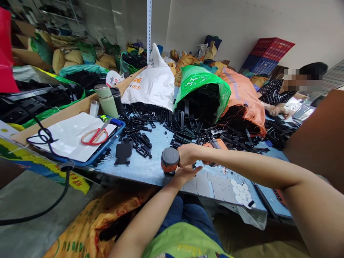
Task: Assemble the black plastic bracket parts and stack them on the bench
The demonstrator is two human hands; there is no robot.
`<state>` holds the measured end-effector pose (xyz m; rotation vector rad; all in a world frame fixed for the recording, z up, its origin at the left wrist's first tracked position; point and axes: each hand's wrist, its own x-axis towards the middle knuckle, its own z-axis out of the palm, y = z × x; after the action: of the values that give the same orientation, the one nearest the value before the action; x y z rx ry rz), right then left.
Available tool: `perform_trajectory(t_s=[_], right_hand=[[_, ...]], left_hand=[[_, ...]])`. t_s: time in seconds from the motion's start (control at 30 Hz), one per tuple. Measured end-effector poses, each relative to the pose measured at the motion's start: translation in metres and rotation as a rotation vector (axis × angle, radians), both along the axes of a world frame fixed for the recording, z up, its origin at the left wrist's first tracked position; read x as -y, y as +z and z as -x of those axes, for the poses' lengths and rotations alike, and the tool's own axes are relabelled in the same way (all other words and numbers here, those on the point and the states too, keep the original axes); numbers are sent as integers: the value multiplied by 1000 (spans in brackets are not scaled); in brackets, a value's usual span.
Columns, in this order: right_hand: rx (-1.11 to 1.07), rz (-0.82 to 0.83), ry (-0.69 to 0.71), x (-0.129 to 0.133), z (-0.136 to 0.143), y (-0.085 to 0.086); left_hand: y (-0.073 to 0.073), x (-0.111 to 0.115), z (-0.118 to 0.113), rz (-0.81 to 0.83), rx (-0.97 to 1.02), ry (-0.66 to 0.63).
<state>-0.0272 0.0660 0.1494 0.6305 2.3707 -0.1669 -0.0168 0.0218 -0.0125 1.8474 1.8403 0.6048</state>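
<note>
My right hand (187, 154) is wrapped round the grip of an orange and black cordless drill (170, 160), whose rounded rear end faces up at me. The drill points down at the near edge of the blue worktable (145, 171). Just below it is my left hand (186, 174), thumb stretched to the right and fingers mostly hidden; what it grips beneath the drill cannot be made out. A flat black plastic bracket (124, 152) lies to the left. Several black plastic arms (142, 143) are heaped behind it. White round discs (241, 191) lie at the right front.
A white sack (152, 80), a green sack (200, 80) and an orange sack (243, 93) spill black parts across the table's back. At left, a blue tray (118, 132) bears paper and red-handled scissors (94, 136), near a green thermos (105, 99). A co-worker (279, 87) sits far right.
</note>
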Motion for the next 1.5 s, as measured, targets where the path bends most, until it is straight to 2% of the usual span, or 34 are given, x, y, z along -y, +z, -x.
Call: perform_trajectory(t_s=[0.07,0.13,0.2,0.3,0.4,0.5,0.63,0.83,1.0,1.13,1.23,1.37,1.5], right_hand=[[-51,90,-70,-8,-11,1],[-139,260,-160,-26,-30,5],[-254,375,-269,-52,-51,11],[-305,302,-496,-96,-79,20],[-226,184,-643,-132,-96,22],[-170,143,-668,-154,-103,18],[-117,125,-652,-169,-102,5],[-82,119,-587,-168,-105,-7],[-75,131,-554,-148,-114,-3],[-51,159,-521,-137,-108,-3],[-47,141,-503,-130,-104,-3],[-48,104,-488,-118,-112,3],[-38,100,-481,-104,-123,7]], left_hand=[[3,2,0,47,-45,-19],[6,2,6,58,-81,-45],[10,-5,18,-40,-143,-83],[16,-33,46,-202,-318,-116],[14,-70,69,-169,-408,-96],[6,-93,77,-131,-419,-114],[-8,-97,75,-121,-434,-119],[-11,-97,75,-110,-438,-137],[-8,-97,74,-101,-435,-141],[-3,-98,74,-83,-432,-139],[5,-94,73,-59,-433,-152],[15,-60,57,-39,-406,-232],[10,-17,37,-68,-312,-262]])
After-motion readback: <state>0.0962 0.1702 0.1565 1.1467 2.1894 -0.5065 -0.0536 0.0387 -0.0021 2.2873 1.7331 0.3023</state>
